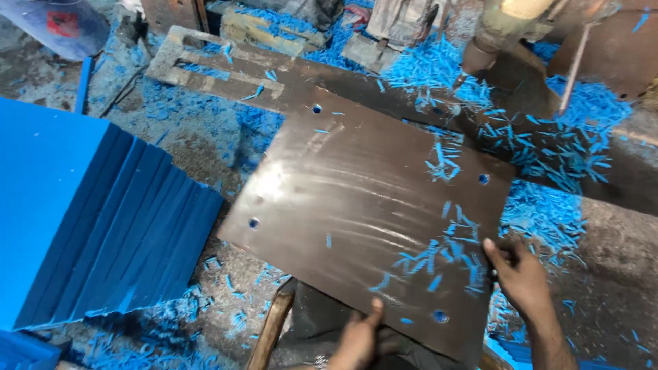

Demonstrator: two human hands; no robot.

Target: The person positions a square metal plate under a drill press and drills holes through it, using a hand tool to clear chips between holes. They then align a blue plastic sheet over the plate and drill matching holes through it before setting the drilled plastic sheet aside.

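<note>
Head view looks down on a dark metal plate [356, 205] with a hole near each corner, lying tilted over a cluttered work floor [610, 288]; the left hand [360, 336] has its grip clamped on the plate's near edge, thumb on top and fingers hidden underneath; the right hand [519, 274] grips the near right corner, thumb and fingers closed over the edge. Blue shavings [439, 257] lie scattered on the plate, thickest just beside the right hand, with a smaller cluster toward the far right; most of the surface shows bare and shiny, so the plate looks largely cleared, though the chips on it are not yet off. A stack of blue sheets [103, 219] sits left of the plate, its edges fanned, apart from both hands; more shavings cover the floor all round. Another person's leg [493, 34] stands at the far side, near a thin rod [574, 68].
</note>
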